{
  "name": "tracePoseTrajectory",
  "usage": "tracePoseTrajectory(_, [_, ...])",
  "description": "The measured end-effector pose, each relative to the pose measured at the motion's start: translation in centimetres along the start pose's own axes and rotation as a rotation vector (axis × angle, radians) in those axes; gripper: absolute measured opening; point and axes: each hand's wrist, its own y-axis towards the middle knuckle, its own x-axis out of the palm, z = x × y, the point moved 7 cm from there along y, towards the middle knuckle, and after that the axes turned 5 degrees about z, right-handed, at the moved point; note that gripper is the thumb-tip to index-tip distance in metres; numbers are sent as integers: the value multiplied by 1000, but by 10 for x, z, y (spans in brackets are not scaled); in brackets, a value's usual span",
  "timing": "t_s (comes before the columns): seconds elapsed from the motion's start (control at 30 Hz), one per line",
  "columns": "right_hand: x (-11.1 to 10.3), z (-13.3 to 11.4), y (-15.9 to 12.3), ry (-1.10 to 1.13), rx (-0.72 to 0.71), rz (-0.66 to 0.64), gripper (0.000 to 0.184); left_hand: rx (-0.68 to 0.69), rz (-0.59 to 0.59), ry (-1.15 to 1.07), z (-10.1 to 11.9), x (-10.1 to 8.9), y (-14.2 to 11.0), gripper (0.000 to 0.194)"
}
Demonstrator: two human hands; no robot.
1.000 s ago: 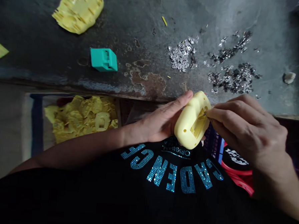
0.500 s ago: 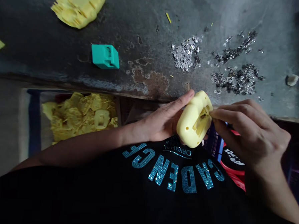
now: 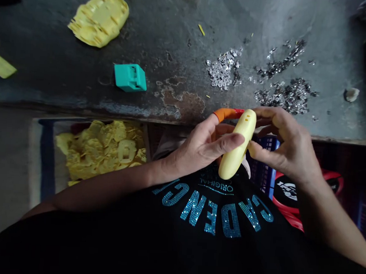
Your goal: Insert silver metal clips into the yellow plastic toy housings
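Note:
A pale yellow plastic shell (image 3: 232, 164) is held up edge-on over my lap, just off the bench's near edge. Two small slots show near its upper end. My left hand (image 3: 201, 148) grips it, with the thumb across the near side; an orange finger cover (image 3: 225, 114) is on one finger. On the shell's other side, my right hand (image 3: 288, 144) has its bent fingers and thumb against the edge. The shell's right face is hidden, so whether the right fingertips pinch a small part cannot be seen.
Piles of small metal clips (image 3: 291, 95) lie on the dark bench (image 3: 176, 26). Left of them are a teal block (image 3: 129, 77) and another yellow shell (image 3: 100, 20). Below the bench, yellow shells (image 3: 99, 147) fill a container, and a blue crate (image 3: 263, 157) stands by a red-black item (image 3: 286, 191).
The yellow shell has turned from showing its hollow opening to standing edge-on. My left thumb has moved onto its near side. My right hand has shifted left and changed from a fingertip pinch to a wider hold.

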Motion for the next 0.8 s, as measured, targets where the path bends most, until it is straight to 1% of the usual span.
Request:
tracePoseTrajectory(0.07, [2, -3, -3, -20, -26, 72, 50, -8, -36, -3, 1, -3, -5, 59])
tracePoseTrajectory(0.2, [2, -8, -12, -61, -99, 255, 46, -85, -75, 23, -2, -11, -15, 61])
tracePoseTrajectory(0.27, [1, -12, -16, -73, -151, 313, 46, -120, -91, 62, -4, -13, -19, 62])
tracePoseTrajectory(0.37, [-1, -16, -20, -100, -198, 347, 51, -137, -99, 141, -4, -13, -20, 65])
tracePoseTrajectory(0.43, [-2, -17, -22, -122, -213, 363, 54, -96, -110, 178, -1, -11, -18, 66])
tracePoseTrajectory(0.47, [-3, -16, -22, -134, -218, 372, 56, -53, -116, 191, 2, -9, -16, 62])
tracePoseTrajectory(0.53, [-4, -15, -24, -151, -250, 398, 56, 42, -113, 207, 8, -8, -13, 50])
tracePoseTrajectory(0.6, [-4, -13, -25, -159, -278, 404, 55, 76, -84, 209, 9, -10, -10, 38])
tracePoseTrajectory(0.63, [-3, -12, -25, -160, -283, 402, 54, 52, -72, 196, 7, -13, -9, 36])
tracePoseTrajectory(0.7, [0, -9, -25, -164, -263, 390, 52, -45, -69, 130, -1, -17, -6, 41])
tracePoseTrajectory(0.8, [6, -7, -25, -147, -204, 362, 49, -172, -134, -5, -9, -16, 0, 61])
